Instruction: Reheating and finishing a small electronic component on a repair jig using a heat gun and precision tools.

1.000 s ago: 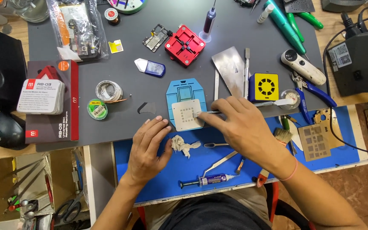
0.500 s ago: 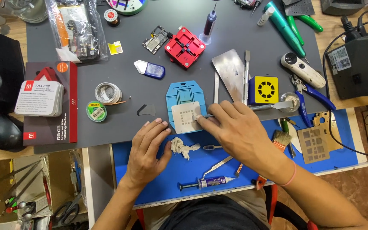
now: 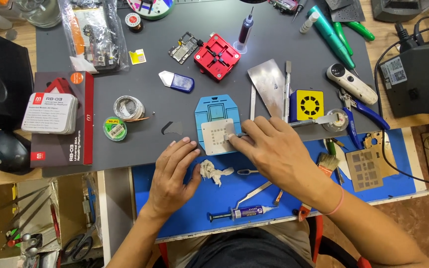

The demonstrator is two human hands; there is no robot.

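From the head camera, looking straight down on a crowded repair bench, the right hand [image 3: 274, 151] lies across the middle of the grey mat [image 3: 140, 94], fingers drawn together on a thin metal tool [image 3: 301, 122] whose handle runs off to the right toward a small round tin [image 3: 334, 120]. The tip of that tool seems to sit on the square metal stencil [image 3: 218, 135], which rests on the light blue jig [image 3: 218, 114] just in front of the person. The left hand [image 3: 175, 173] is flat and loose, fingers spread a little and holding nothing, its fingertips touching the mat's near edge right beside the stencil's lower left corner.

Just below the stencil, on the blue mat [image 3: 398, 149], lies a crumpled wipe [image 3: 213, 171], then tweezers [image 3: 253, 193] and a syringe of paste [image 3: 242, 213]. A red block fixture [image 3: 217, 56] and a small bare circuit board [image 3: 184, 47] sit farther up.

What worries me, watching, is that the stencil looks only lightly steadied. If the right hand presses or drags sideways, the thin plate could slide on the jig and lose its alignment. Too steep an angle on the tool might bend or scratch the fine holes. The right forearm also hovers over the tweezers and a small brush [image 3: 327, 161], and a careless sweep could knock them off the mat.
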